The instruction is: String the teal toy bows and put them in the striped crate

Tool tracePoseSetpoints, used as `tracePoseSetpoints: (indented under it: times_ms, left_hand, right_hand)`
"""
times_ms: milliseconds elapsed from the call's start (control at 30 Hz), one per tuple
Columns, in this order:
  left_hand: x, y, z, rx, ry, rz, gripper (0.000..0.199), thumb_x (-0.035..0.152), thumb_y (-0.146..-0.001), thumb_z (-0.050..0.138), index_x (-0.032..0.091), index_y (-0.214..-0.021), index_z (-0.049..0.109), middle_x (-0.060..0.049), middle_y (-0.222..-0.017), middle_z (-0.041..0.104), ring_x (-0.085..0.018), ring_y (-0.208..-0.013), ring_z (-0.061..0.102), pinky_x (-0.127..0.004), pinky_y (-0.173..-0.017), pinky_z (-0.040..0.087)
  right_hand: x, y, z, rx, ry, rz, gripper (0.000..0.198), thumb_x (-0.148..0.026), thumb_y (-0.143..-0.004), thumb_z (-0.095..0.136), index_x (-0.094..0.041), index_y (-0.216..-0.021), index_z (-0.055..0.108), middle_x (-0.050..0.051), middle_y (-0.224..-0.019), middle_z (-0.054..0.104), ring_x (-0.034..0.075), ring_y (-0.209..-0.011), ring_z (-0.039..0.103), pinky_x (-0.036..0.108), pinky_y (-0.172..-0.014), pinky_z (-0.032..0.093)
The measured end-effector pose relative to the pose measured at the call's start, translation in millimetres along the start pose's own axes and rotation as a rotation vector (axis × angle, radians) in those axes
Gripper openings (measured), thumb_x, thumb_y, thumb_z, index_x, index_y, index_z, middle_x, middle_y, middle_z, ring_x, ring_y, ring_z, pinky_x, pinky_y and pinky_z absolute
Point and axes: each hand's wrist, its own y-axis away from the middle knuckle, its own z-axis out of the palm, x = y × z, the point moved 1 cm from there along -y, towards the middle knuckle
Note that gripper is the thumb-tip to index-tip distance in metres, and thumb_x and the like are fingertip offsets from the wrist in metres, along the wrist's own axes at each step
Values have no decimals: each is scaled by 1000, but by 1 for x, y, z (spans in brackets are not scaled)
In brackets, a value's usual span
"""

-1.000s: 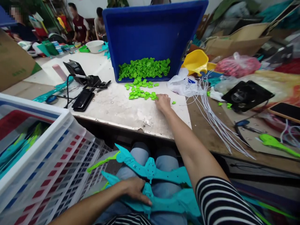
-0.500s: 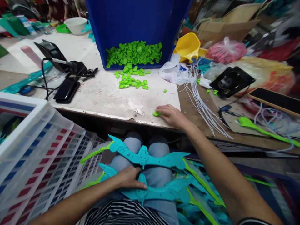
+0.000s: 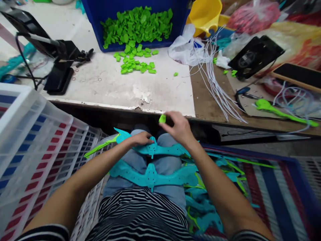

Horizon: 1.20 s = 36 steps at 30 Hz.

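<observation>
Two turquoise wing-shaped plastic parts lie across my lap. My left hand (image 3: 143, 138) grips the farther turquoise part (image 3: 165, 150) near its raised middle, thumb on top. The nearer turquoise part (image 3: 135, 175) rests on my thighs, untouched. Bright green arms stick out from the ends, such as the green arm (image 3: 100, 147) at the left. My right hand (image 3: 178, 126) pinches a small green plastic piece (image 3: 162, 118) between thumb and fingers, just off the table's front edge and above the farther part. Loose green pieces (image 3: 136, 65) lie on the table before the blue bin.
A blue bin (image 3: 92, 20) holds a heap of green pieces. White strings (image 3: 213, 80), a black fan (image 3: 255, 57) and a phone (image 3: 298, 75) lie at the right. A plastic basket (image 3: 50, 134) stands at my left. More turquoise parts (image 3: 205, 204) fill a container at my right.
My right hand has lifted the green piece off the table and brought it toward my lap. My left hand has shifted from the nearer turquoise part to the farther one. The view has tilted down.
</observation>
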Motion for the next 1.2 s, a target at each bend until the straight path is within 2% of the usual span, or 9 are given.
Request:
tracePoseSetpoints:
  times_ms: [133,267,433,533,633,733,867,1100,1200]
  left_hand:
    - [-6,-3,1,-8,366,-97,23,35,-75,65,12,-78,65,5,-55,50,-7,-50,41,-21,-51,33]
    - [-6,-5,3,-35,621,-197,19,30,-79,62,11,-76,64,2,-58,55,-9,-54,47,-23,-56,38]
    - [-9,-4,1,-94,646,-133,26,37,-76,65,12,-72,60,4,-58,51,-7,-55,43,-22,-56,34]
    - [-12,0,1,-196,599,-3,37,45,-64,73,12,-72,58,7,-56,44,-6,-53,37,-21,-53,28]
    - [-14,0,3,-166,523,75,45,46,-52,78,12,-72,57,8,-56,42,-6,-55,34,-20,-52,26]
    - [-16,-2,7,-104,506,57,45,47,-52,75,12,-75,59,7,-59,46,-7,-56,37,-21,-53,28]
    - [-17,-7,8,-61,446,-16,37,41,-56,71,12,-76,60,6,-57,46,-7,-54,36,-21,-50,27]
    - [-13,-6,3,-22,308,17,25,26,-68,63,10,-88,64,2,-69,57,-11,-63,50,-22,-58,40]
    - [-3,4,8,117,105,63,38,22,-73,62,10,-109,59,-6,-93,65,-18,-83,59,-28,-74,47]
  right_hand:
    - [-14,72,26,-169,-134,-74,24,-37,-90,51,-22,-101,66,10,-105,68,25,-97,60,42,-83,48]
    - [-21,97,51,-165,-110,-81,25,-35,-92,49,-22,-102,68,10,-110,68,26,-100,59,44,-83,48]
    - [-25,96,64,-96,-74,-25,25,-32,-92,48,-24,-103,69,9,-113,67,25,-102,57,44,-86,49]
    - [-30,104,70,-28,-70,12,23,-31,-91,51,-22,-102,69,10,-111,68,27,-104,57,46,-87,49]
    - [-36,110,76,41,-129,107,19,-33,-90,53,-23,-95,69,10,-112,67,27,-104,59,47,-89,49]
    - [-33,107,80,44,-234,308,19,-35,-85,59,-24,-100,64,10,-113,66,27,-102,62,47,-87,50]
    - [-15,91,85,-126,-376,475,51,-32,-70,73,-24,-116,54,7,-99,69,25,-90,66,39,-76,54]
    - [-13,69,64,-322,-195,299,44,-34,-71,70,-27,-113,61,4,-93,70,23,-81,66,32,-66,51]
    - [-14,20,37,-312,-58,140,20,-35,-83,57,-28,-99,68,5,-89,71,23,-81,65,31,-69,49]
